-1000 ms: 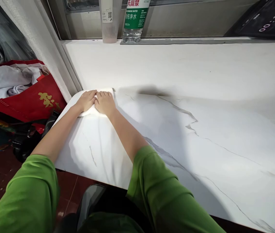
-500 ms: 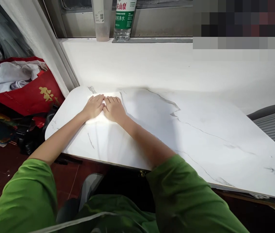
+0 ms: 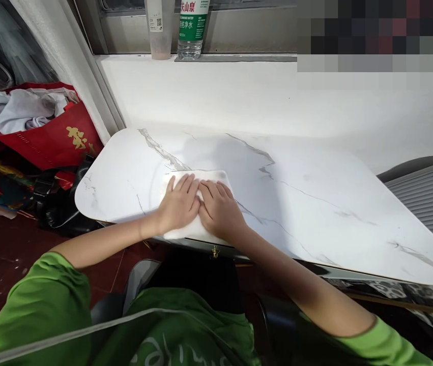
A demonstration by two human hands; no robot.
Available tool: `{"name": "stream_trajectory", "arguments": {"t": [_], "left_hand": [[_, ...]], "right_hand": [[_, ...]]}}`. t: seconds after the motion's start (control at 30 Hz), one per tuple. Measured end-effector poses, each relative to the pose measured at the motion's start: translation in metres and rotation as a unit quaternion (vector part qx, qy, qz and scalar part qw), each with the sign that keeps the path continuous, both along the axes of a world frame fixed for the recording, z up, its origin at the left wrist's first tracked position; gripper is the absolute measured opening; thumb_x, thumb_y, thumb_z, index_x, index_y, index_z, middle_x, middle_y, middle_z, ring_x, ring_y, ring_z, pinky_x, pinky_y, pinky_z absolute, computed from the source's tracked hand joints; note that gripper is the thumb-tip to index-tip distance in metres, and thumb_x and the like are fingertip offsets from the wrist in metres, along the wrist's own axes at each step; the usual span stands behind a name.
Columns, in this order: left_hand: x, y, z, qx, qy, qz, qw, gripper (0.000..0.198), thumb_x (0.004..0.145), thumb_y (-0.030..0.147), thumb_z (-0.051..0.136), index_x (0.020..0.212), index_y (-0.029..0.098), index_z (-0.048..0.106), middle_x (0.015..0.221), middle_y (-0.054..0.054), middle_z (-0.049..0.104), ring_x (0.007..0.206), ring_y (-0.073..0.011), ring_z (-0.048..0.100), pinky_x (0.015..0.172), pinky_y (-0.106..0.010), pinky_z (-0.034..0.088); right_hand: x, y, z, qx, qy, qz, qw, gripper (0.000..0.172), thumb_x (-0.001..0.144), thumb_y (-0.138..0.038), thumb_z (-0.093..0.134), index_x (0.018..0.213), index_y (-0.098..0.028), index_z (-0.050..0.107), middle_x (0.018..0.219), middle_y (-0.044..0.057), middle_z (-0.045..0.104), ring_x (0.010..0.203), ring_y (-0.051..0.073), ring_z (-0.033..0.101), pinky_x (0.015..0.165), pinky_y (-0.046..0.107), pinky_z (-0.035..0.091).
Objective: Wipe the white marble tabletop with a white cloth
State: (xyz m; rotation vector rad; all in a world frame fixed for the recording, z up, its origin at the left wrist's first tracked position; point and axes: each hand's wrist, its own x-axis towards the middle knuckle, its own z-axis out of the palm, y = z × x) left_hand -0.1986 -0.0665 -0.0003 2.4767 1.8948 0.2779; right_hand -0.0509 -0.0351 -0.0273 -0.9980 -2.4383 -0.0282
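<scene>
A white cloth (image 3: 188,231) lies spread on the white marble-patterned tabletop (image 3: 315,218), its lower edge at the table's front edge. My left hand (image 3: 180,203) rests flat on the cloth's left part, fingers stretched out. Beside it, my right hand (image 3: 222,211) lies flat on the right part of the same cloth. The two hands touch near the thumbs. Neither hand is wrapped round anything; both press on the cloth from above, covering its middle.
A water bottle (image 3: 192,30) and a translucent cup (image 3: 160,35) stand on the window ledge behind the table. To the left are a red bag (image 3: 54,145) stuffed with white fabric and a curtain (image 3: 58,56). A grey ribbed object (image 3: 418,188) stands at the right.
Both hands have moved toward me and to the right, and the cloth has come with them from the table's back left to its front edge.
</scene>
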Motion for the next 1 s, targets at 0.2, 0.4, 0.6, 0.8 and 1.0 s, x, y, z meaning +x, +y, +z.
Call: {"name": "stream_trajectory", "arguments": {"t": [0.2,0.4,0.6,0.8,1.0], "left_hand": [[0.013,0.010,-0.004,0.006,-0.025,-0.039,0.999,0.050,0.098,0.023,0.028,0.145,0.013,0.042,0.154,-0.013,0.041,0.145,-0.0236,0.033,0.122,-0.048,0.018],[-0.004,0.086,-0.004,-0.014,-0.032,-0.028,0.999,0.050,0.097,0.021,0.029,0.144,0.010,0.041,0.154,-0.013,0.040,0.145,-0.0225,0.033,0.122,-0.047,0.017],[-0.011,0.177,0.001,-0.006,-0.041,-0.022,0.999,0.047,0.095,0.019,0.033,0.139,0.013,0.046,0.151,-0.011,0.046,0.140,-0.0214,0.039,0.119,-0.043,0.023],[-0.009,0.200,-0.002,0.003,-0.047,-0.003,0.999,0.049,0.096,0.018,0.031,0.142,0.011,0.044,0.152,-0.011,0.044,0.142,-0.0199,0.036,0.119,-0.040,0.022],[0.006,0.165,-0.001,-0.004,-0.039,0.011,0.999,0.049,0.097,0.020,0.030,0.143,0.011,0.043,0.154,-0.011,0.041,0.144,-0.0206,0.034,0.121,-0.042,0.019]], "right_hand": [[0.016,0.000,0.003,-0.035,-0.004,-0.029,0.999,0.043,0.090,-0.021,0.036,0.128,-0.013,0.055,0.127,0.016,0.061,0.119,0.032,0.052,0.109,0.049,0.036],[-0.001,0.072,0.004,-0.037,0.016,-0.032,0.999,0.035,0.086,-0.017,0.039,0.114,-0.012,0.060,0.115,0.017,0.063,0.107,0.031,0.054,0.101,0.046,0.040],[-0.021,0.157,0.010,-0.068,-0.006,-0.092,0.993,0.038,0.088,-0.018,0.038,0.118,-0.008,0.059,0.119,0.020,0.062,0.113,0.034,0.052,0.103,0.048,0.037],[-0.025,0.183,0.006,-0.099,-0.003,-0.103,0.990,0.048,0.090,-0.017,0.034,0.134,-0.005,0.051,0.143,0.019,0.052,0.134,0.030,0.044,0.113,0.047,0.029],[-0.006,0.153,0.002,-0.089,-0.020,-0.090,0.992,0.051,0.092,-0.019,0.032,0.138,-0.004,0.050,0.148,0.019,0.047,0.139,0.028,0.041,0.116,0.048,0.027]]}}
